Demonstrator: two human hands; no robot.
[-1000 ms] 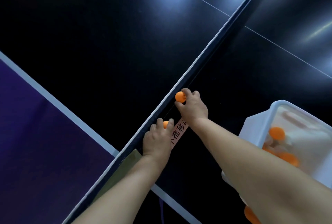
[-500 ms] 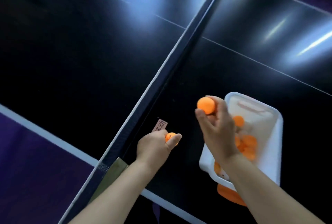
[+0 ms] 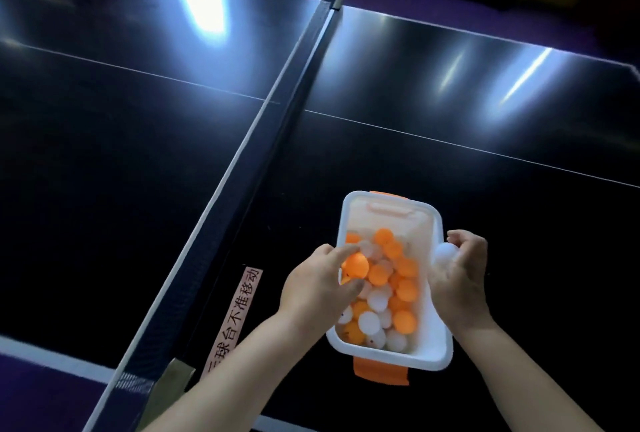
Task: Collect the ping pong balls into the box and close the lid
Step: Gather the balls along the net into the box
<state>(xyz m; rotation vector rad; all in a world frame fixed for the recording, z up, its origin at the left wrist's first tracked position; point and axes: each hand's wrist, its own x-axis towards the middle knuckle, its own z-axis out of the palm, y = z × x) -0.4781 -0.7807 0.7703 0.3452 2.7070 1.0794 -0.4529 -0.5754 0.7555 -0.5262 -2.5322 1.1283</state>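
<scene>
A white box (image 3: 433,345) with orange latches stands open on the black table, right of the net. It holds several orange and white ping pong balls (image 3: 403,320). My left hand (image 3: 317,287) is over the box's left rim and pinches an orange ball (image 3: 355,266) between thumb and fingers. My right hand (image 3: 462,274) is at the box's right rim, its fingers curled round a white ball (image 3: 446,253) just outside the rim. No lid shows in the head view.
The net (image 3: 277,140) runs diagonally from the near left edge to the far side, left of the box. A pink label with printed characters (image 3: 242,305) lies on the table between net and box. The purple floor (image 3: 34,397) lies beyond the near edge.
Both hands have moved from the net to the box, each carrying a ball. My right hand held an orange ball before; a white ball is in it now.
</scene>
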